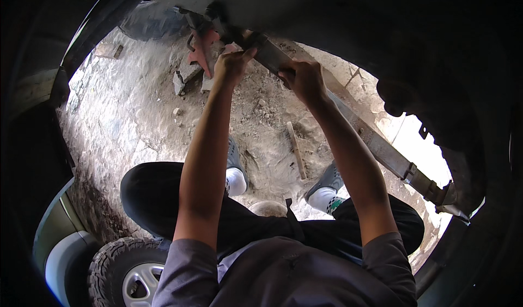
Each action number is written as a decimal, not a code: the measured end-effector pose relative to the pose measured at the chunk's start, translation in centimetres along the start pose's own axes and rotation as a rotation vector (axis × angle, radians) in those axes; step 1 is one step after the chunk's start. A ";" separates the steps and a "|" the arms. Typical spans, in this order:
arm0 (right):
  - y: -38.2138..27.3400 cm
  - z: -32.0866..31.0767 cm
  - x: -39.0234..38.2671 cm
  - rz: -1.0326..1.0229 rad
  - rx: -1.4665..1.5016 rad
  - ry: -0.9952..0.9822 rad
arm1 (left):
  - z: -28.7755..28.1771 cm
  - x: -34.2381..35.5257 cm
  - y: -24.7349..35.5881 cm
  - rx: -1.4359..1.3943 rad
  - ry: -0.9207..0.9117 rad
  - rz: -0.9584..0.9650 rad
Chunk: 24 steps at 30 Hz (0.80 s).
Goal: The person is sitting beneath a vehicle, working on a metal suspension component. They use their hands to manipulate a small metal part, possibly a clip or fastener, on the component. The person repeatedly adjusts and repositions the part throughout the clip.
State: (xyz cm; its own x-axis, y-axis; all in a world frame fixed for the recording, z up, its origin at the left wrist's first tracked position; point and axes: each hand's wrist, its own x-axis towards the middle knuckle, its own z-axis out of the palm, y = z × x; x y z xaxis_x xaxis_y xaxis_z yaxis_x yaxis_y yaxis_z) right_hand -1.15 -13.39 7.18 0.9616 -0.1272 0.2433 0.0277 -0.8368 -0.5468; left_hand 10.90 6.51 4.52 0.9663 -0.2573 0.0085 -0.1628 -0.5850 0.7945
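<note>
A long dark leaf spring (373, 142) runs slantwise from the top middle down to the lower right, with metal clips round it near its right end. My left hand (233, 67) is closed at its upper part, thumb along the near edge, the other fingers mostly hidden. Farther right along the same spring, my right hand (306, 80) is closed round its near edge, fingertips curled underneath. Both forearms reach up from the lower edge. A red jack stand (204, 51) stands just beyond my left hand, its top in shadow under dark metal parts.
Dark wheel-arch bodywork (436, 29) surrounds the view. A loose wheel with a knobbly tyre (103, 274) lies at lower left. Stone pieces (187, 78) lie by the stand; a thin wooden stick (296, 149) rests on the dirt ground between my feet.
</note>
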 end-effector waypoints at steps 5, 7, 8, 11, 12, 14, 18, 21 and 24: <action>0.8 -0.7 -0.3 -0.020 -0.008 -0.041 | 0.0 -0.4 0.8 -0.005 -0.020 -0.035; 0.8 -0.5 -0.4 -0.049 -0.033 -0.008 | 0.0 -0.5 0.9 -0.010 -0.017 -0.039; 0.7 -0.2 -0.5 -0.035 0.012 0.023 | -0.1 -0.4 0.9 0.014 -0.011 -0.032; 0.1 0.8 -0.3 -0.027 0.089 0.094 | 0.0 0.5 0.6 0.128 -0.029 -0.005; 0.1 1.0 0.2 -0.039 0.082 0.106 | -0.1 0.6 0.7 0.177 -0.046 0.006; 0.3 1.3 0.4 -0.060 0.077 0.103 | 0.0 0.3 0.7 0.146 -0.050 -0.014; -0.1 0.6 -0.1 -0.073 0.053 0.058 | -0.1 0.0 0.2 0.047 -0.030 -0.073; 0.2 0.7 -0.4 -0.085 0.058 0.097 | -0.2 0.1 0.3 -0.001 -0.064 -0.054; 0.0 1.4 0.4 -0.059 0.067 0.139 | -0.3 0.7 0.7 0.112 -0.100 -0.049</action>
State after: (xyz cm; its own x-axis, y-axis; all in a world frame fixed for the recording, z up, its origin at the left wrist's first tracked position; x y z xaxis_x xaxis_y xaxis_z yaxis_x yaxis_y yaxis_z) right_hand -0.39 -12.69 6.15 0.9107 -0.1555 0.3827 0.1054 -0.8083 -0.5792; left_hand 11.49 6.16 5.29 0.9499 -0.2983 -0.0936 -0.1423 -0.6791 0.7201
